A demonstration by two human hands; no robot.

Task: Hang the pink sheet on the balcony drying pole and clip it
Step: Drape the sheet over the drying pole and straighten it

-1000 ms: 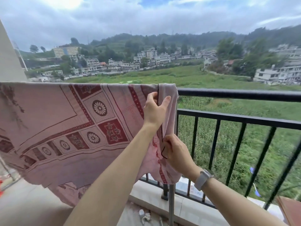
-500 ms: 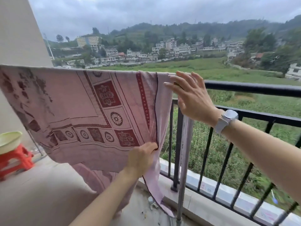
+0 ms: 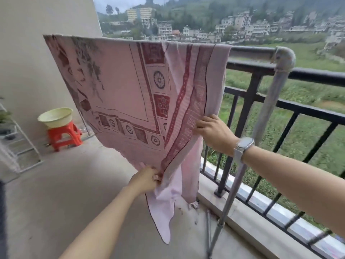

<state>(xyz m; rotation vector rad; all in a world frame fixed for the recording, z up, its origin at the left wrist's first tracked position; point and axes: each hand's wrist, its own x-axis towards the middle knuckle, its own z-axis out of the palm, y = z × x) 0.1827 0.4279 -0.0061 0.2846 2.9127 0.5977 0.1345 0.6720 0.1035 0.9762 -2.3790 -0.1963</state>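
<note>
The pink sheet (image 3: 119,85), patterned with dark red borders and flower medallions, hangs draped over the grey drying pole (image 3: 255,53). The pole runs along the balcony and bends down at an elbow on the right. My left hand (image 3: 147,179) grips the sheet's lower edge near its bottom right corner. My right hand (image 3: 214,131), with a watch on the wrist, holds the sheet's right side edge about halfway down. A loose corner of the sheet dangles below my left hand. No clip is in view.
A black metal railing (image 3: 298,109) runs behind the pole along the balcony's right side. At the left wall stands a red plastic stool (image 3: 63,135) with a pale yellow basin (image 3: 55,116) on it. A white wire rack (image 3: 16,146) sits at the far left.
My right hand has come down from the pole's top to the sheet's side edge. My left hand has gone lower along the bottom edge. The view has tilted downward and left.
</note>
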